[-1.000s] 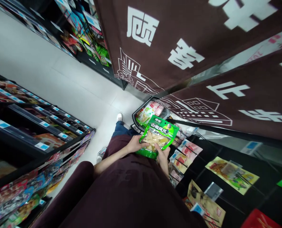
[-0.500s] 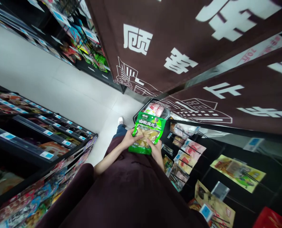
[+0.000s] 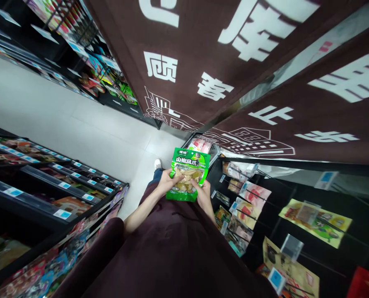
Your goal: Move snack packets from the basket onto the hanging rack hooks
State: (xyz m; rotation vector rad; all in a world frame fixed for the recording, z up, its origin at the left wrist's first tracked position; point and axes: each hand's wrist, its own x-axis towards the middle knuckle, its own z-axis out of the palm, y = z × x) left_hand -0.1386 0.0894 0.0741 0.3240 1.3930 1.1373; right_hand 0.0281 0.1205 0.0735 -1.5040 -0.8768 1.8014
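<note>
A green snack bag (image 3: pixel 187 195) with white lettering and a clear window showing pale pieces is held upright in front of my body. My left hand (image 3: pixel 168 182) grips its left edge, thumb on the window. On the right edge, my right hand (image 3: pixel 203 193) grips it the same way, thumb on the front. The fingers behind the bag are hidden. Just beyond the bag's top sits a grey basket (image 3: pixel 215 151) with pink and white packs (image 3: pixel 199 145) in it, partly covered by the bag.
A brown curtain (image 3: pixel 184 37) with white characters hangs ahead and to the right. Packs hang on hooks on a black rack (image 3: pixel 268 198) at the right. Stocked shelves (image 3: pixel 44 182) stand at the left, more at the upper left. Grey floor (image 3: pixel 109 128) runs between them.
The view has shifted slightly, and the curtain and shelves sit differently in it. The bag is turned a little more upright and squarer to me, still in both hands.
</note>
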